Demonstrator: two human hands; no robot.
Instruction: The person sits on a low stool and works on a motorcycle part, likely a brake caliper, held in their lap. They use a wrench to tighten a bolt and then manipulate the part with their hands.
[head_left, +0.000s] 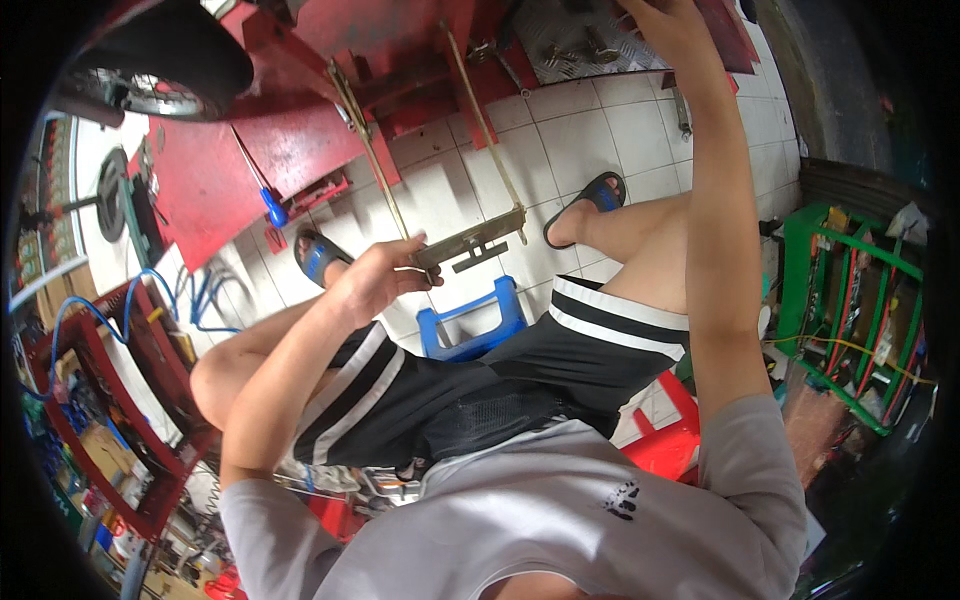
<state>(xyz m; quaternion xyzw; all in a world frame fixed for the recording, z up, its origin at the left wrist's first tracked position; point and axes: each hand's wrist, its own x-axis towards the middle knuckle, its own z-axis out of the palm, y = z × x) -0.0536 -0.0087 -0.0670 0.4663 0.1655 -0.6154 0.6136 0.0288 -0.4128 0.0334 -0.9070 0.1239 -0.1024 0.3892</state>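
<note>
My left hand [375, 278] grips the near end of a brass-coloured metal frame [470, 238], two long rods joined by a flat crossbar, which reaches up to the red machine [300, 130]. My right hand [672, 25] is stretched far forward onto the machine's metal tread plate [560, 40], next to some bolts and a wrench; whether it holds anything is hidden by its own back. I am seated, knees apart, in black shorts with white stripes and blue sandals.
A blue plastic stool [470, 325] stands between my legs on the white tiled floor. A blue-handled screwdriver [268, 200] lies on the red machine. A wheel [160, 70] sits top left, a red tool cart [110, 400] left, a green rack [850, 300] right.
</note>
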